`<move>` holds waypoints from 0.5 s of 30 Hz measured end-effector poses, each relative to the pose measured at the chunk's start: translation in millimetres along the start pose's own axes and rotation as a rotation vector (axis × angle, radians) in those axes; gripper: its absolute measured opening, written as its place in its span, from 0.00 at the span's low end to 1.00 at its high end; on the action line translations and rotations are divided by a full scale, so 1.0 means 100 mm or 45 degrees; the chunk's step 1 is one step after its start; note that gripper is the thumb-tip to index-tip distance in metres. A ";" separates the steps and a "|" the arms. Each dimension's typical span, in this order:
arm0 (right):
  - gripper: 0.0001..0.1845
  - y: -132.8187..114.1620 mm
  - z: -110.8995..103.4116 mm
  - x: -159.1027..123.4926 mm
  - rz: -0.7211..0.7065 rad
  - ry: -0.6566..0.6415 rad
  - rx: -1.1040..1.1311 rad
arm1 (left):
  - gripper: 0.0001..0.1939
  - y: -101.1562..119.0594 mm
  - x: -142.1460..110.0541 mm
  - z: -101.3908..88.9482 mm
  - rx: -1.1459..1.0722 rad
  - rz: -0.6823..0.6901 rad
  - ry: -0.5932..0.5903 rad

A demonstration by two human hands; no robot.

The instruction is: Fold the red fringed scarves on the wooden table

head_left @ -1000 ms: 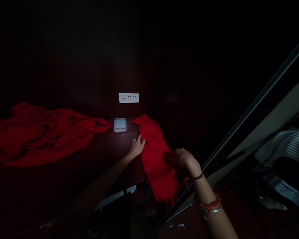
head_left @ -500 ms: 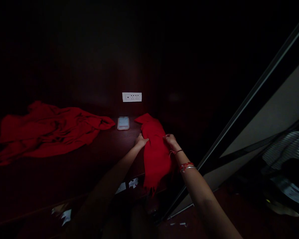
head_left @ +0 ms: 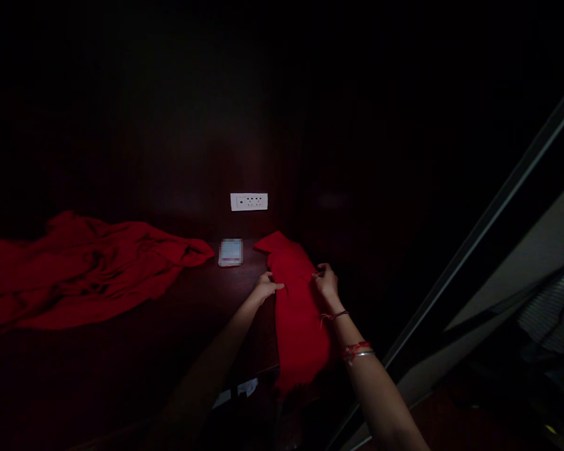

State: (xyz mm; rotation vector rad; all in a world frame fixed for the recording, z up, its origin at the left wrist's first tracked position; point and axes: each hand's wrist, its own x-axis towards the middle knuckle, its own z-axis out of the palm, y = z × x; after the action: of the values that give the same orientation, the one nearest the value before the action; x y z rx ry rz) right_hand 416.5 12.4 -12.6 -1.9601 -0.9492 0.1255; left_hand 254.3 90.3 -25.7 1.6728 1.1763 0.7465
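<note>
A folded red scarf (head_left: 297,307) with a fringed end lies lengthwise on a dark wooden surface (head_left: 169,326), its near end hanging over the front edge. My left hand (head_left: 266,288) pinches the scarf's left edge. My right hand (head_left: 326,280), with bracelets on the wrist, pinches its right edge at about the same height. Both hands are closed on the cloth.
A large crumpled red cloth (head_left: 75,269) is spread at the left. A small white packet (head_left: 230,252) lies by the back wall under a white socket plate (head_left: 249,201). A slanted frame (head_left: 474,250) runs at the right. The room is very dark.
My right hand has gone from the scarf's lower part up to its right edge, level with my left hand. The scarf's hanging end now shows shorter.
</note>
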 end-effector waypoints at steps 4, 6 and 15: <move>0.17 0.12 0.00 0.01 0.041 -0.010 -0.105 | 0.24 -0.01 -0.02 -0.09 -0.034 -0.034 -0.074; 0.19 0.14 0.00 0.01 0.059 -0.090 -0.158 | 0.23 -0.01 -0.03 -0.09 -0.053 -0.039 -0.111; 0.22 0.09 -0.09 0.08 0.123 -0.143 -0.123 | 0.24 0.05 -0.06 0.04 -0.216 -0.086 -0.128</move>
State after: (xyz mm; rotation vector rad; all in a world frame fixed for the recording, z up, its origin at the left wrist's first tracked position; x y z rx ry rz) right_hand 431.5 8.9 -12.6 -2.1068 -0.9480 0.2514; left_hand 257.3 83.2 -22.6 1.5053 1.0633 0.6922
